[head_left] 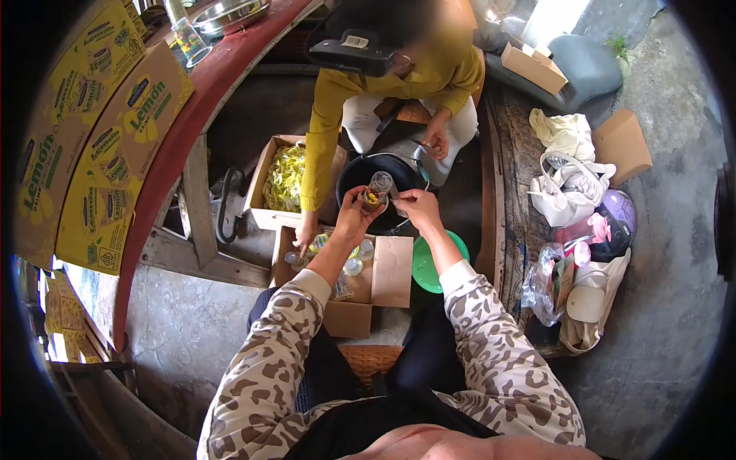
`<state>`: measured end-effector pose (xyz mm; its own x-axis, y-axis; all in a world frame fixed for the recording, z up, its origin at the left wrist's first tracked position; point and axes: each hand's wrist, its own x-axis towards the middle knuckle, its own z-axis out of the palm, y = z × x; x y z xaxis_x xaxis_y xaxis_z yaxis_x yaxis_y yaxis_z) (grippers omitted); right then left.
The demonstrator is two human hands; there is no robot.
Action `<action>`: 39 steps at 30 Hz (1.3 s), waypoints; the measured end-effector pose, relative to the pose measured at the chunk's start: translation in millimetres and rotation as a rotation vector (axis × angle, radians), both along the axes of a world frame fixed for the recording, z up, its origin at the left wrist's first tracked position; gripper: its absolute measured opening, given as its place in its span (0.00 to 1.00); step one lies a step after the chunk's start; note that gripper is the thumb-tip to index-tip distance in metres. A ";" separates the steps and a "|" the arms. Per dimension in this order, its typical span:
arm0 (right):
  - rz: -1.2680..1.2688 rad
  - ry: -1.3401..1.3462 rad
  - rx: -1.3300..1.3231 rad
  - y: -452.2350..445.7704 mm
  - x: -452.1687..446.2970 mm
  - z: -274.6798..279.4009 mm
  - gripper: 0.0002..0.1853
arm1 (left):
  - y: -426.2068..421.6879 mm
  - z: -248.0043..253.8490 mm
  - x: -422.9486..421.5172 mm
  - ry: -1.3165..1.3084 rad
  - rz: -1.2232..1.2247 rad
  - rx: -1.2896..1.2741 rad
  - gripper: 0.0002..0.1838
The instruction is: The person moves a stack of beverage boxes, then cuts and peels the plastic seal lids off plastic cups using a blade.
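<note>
My left hand [354, 220] is closed around a clear drinking glass [379, 186] with a yellow print on its side. Close to the glass, the fingers of my right hand [419, 210] are pinched together; whatever they hold is too small to make out. Both hands are over a black bucket [346, 181]. Below my left forearm, an open cardboard box [392, 270] contains several clear glasses [353, 266]. A green plastic basin [431, 274] lies beside my right forearm.
Opposite me sits a person in a mustard top [331, 107], one hand [306, 231] in the glass box, the other [436, 135] holding something thin. A box of yellow-green strips [285, 180] stands left. Bags [563, 201] lie on the right bench. Lemon drink cartons [126, 126] stand upper left.
</note>
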<state>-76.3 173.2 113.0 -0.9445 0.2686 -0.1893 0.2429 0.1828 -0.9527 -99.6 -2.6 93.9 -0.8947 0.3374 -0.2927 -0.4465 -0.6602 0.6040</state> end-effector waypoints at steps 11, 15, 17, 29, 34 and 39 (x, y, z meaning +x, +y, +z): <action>0.068 0.096 0.433 -5.1 9.4 25.8 0.15 | -12.0 -4.3 -6.6 -0.034 -0.024 0.172 0.15; 0.100 0.112 0.442 -2.6 13.4 24.6 0.14 | -15.8 3.2 -4.1 0.021 -0.121 0.186 0.17; 0.130 0.116 0.490 -2.3 14.6 26.8 0.14 | -13.0 11.7 -0.1 0.102 -0.142 0.158 0.20; 0.239 0.082 0.494 -13.2 34.1 36.4 0.11 | -49.3 86.6 44.7 0.273 -0.188 -0.292 0.25; 0.283 0.144 0.441 -11.4 41.8 34.1 0.12 | -78.2 141.1 69.7 0.587 -0.015 -0.578 0.25; 0.338 0.288 0.386 -13.8 50.4 39.6 0.10 | -139.7 195.3 117.9 1.069 0.387 -1.139 0.30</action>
